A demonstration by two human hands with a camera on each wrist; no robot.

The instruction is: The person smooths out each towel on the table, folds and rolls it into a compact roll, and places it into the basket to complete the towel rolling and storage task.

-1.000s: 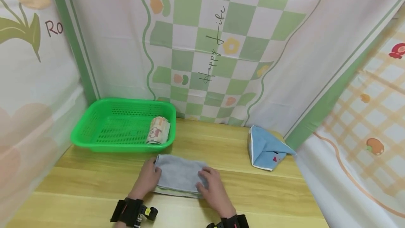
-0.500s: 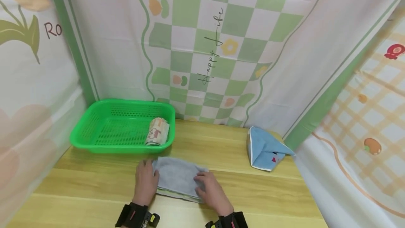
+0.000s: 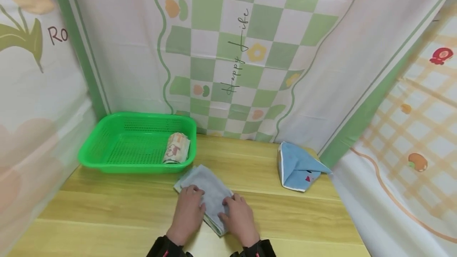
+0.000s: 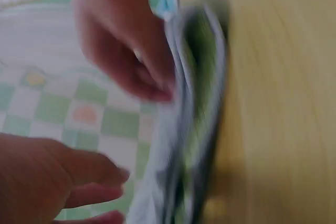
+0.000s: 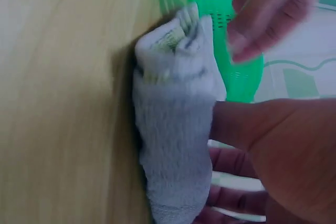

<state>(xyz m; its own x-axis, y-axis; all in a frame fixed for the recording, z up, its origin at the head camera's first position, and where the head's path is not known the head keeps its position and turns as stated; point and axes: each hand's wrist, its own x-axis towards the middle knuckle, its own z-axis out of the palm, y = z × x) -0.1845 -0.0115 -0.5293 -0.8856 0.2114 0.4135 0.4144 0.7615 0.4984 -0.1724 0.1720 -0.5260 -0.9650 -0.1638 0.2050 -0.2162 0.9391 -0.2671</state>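
Note:
A folded grey-blue towel [image 3: 210, 189] with a light green inner side lies slantwise on the table between both hands. My left hand [image 3: 189, 211] is over its left long side in the head view. In the left wrist view the left fingers [image 4: 100, 174] are spread apart, with a gap between them and the cloth. Along the opposite side, my right hand [image 3: 240, 216] touches the towel's upper surface with thumb and bent fingers. The right wrist view shows the towel's stacked folds [image 5: 173, 51] end-on, with the right fingertips hidden behind the cloth.
A green perforated basket [image 3: 137, 166] stands at the back left, holding a rolled patterned cloth [image 3: 176, 149]. At the back right, a blue cloth with white edging [image 3: 298, 167] is draped in a peaked heap. Printed curtains [image 3: 242, 50] hang behind the wooden table [image 3: 107, 209].
The towel has turned from lying crosswise to a slant, its left end swinging away toward the basket. My left hand has moved right, closer to my right hand, which stays near its place.

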